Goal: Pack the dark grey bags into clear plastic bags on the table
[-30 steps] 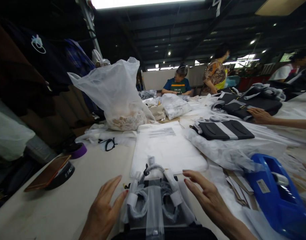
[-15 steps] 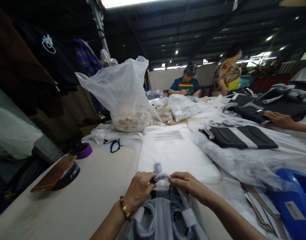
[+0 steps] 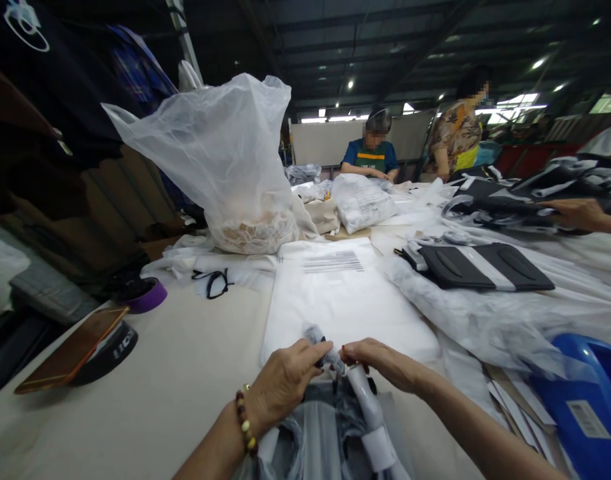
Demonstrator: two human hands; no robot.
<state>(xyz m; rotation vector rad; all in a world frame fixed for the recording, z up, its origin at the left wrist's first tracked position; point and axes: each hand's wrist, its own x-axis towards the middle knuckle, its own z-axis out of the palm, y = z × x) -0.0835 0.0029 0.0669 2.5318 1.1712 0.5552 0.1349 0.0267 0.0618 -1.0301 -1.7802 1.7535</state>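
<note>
A dark bag (image 3: 319, 427), covered in clear plastic, lies at the table's near edge with its lower part out of view. My left hand (image 3: 288, 377), wearing a beaded bracelet, pinches a plastic-wrapped strap (image 3: 315, 333) above the bag's top. Close beside it, my right hand (image 3: 380, 360) has its fingers closed at the upper end of a white-wrapped handle (image 3: 365, 393); what lies between those fingertips is partly hidden. Just beyond both hands, a stack of white plastic bags (image 3: 330, 300) lies flat.
A large translucent sack (image 3: 235, 167) stands back left. Glasses (image 3: 216, 283), purple tape (image 3: 148, 297) and a phone (image 3: 75, 350) lie left. At right are a black bag (image 3: 485, 265), a blue container (image 3: 580, 407) and a co-worker's hand (image 3: 578, 213). Two people are farther back.
The white-wrapped handle has risen beside my right fingers, and the strap in my left hand now slants. The co-worker's hand at right has shifted its dark bag. The camera view has turned slightly.
</note>
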